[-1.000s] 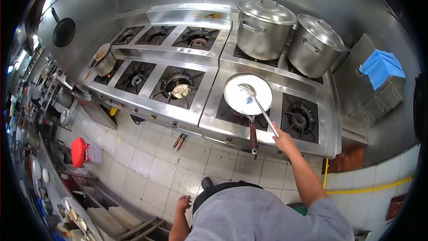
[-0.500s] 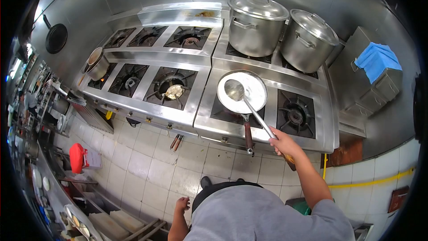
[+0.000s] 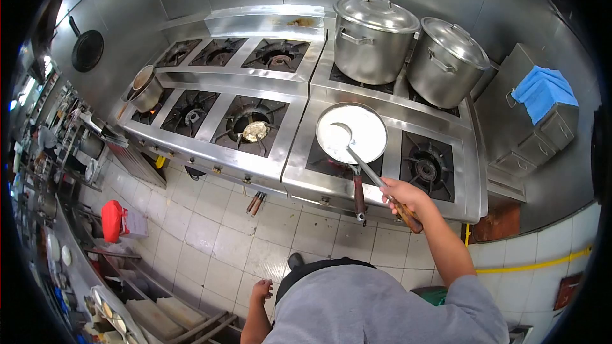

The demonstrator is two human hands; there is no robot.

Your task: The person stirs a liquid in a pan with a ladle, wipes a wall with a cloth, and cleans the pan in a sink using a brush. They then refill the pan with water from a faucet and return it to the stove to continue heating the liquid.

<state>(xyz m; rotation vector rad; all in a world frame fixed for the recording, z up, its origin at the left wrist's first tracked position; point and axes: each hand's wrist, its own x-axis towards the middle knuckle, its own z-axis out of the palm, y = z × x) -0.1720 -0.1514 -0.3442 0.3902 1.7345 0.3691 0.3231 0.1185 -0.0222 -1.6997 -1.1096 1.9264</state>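
Observation:
My right hand [image 3: 406,197] is closed around the ladle [image 3: 370,171] near its wooden grip. The ladle's round bowl is low in the pan [image 3: 321,148], amid white liquid [image 3: 364,126]. White liquid also shows inside the bowl. This pan sits on a front burner, its dark handle pointing toward me over the stove's edge, untouched by either hand. My left hand [image 3: 262,290] hangs low by my side above the tiled floor, fingers loosely bent and slightly apart, holding nothing.
Two large lidded pots [image 3: 375,41] stand on the back burners. A smaller pot [image 3: 146,92] sits at the far left over a flame. Crumpled foil [image 3: 255,131] lies at another burner. A blue cloth [image 3: 544,91] drapes over a metal cabinet at the right.
The ladle's bowl, grey and showing its inside before, has gone down into the white liquid and now holds some. My right hand has shifted slightly right and up. My left hand stays low.

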